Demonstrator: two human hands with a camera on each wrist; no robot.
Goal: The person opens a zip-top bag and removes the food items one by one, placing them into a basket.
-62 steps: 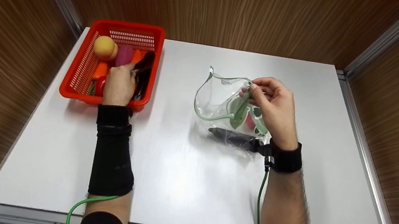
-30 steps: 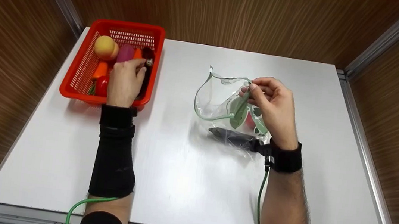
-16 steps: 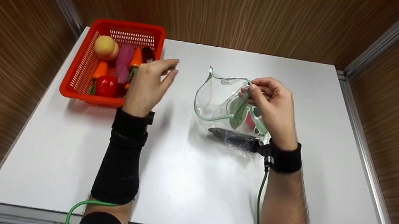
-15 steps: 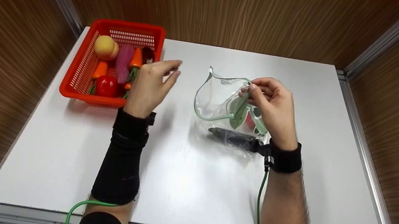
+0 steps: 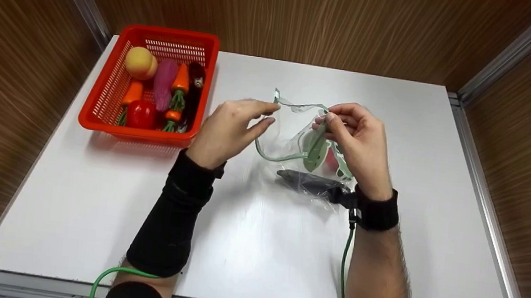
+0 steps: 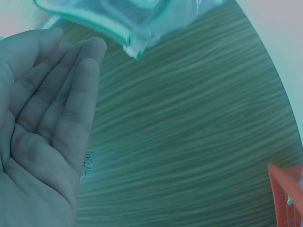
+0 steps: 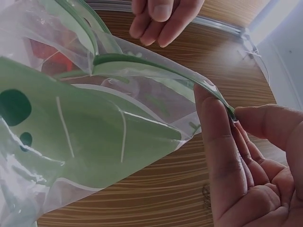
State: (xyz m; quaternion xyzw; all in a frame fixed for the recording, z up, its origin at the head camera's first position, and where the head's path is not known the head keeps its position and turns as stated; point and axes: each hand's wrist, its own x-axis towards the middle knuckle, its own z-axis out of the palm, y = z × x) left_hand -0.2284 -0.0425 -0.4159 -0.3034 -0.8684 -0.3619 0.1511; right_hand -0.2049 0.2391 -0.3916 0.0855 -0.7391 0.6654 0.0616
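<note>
A clear zip bag (image 5: pixel 289 158) with a green-edged mouth and a printed green pattern stands on the table, its mouth spread wide. My right hand (image 5: pixel 358 142) pinches the right end of its rim between thumb and fingers, as the right wrist view also shows. Beside the left end of the rim is my left hand (image 5: pixel 233 128), thumb and fingers apart; in the left wrist view a gap shows between those fingers (image 6: pixel 78 101) and the bag corner (image 6: pixel 135 45). A long dark vegetable (image 5: pixel 309 183) lies at the bag's bottom, seen through the plastic.
A red basket (image 5: pixel 92 109) at the back left holds a peach (image 5: pixel 139 62), a red pepper (image 5: pixel 141 115), a purple vegetable (image 5: pixel 165 82), carrots (image 5: pixel 182 78) and a dark eggplant (image 5: pixel 194 98). Wood-grain walls enclose the white table (image 5: pixel 233 255) at back and sides.
My left hand has let go of the dark eggplant in the basket, then moved right to the bag's mouth. My right hand, still pinching the rim, has shifted slightly left.
</note>
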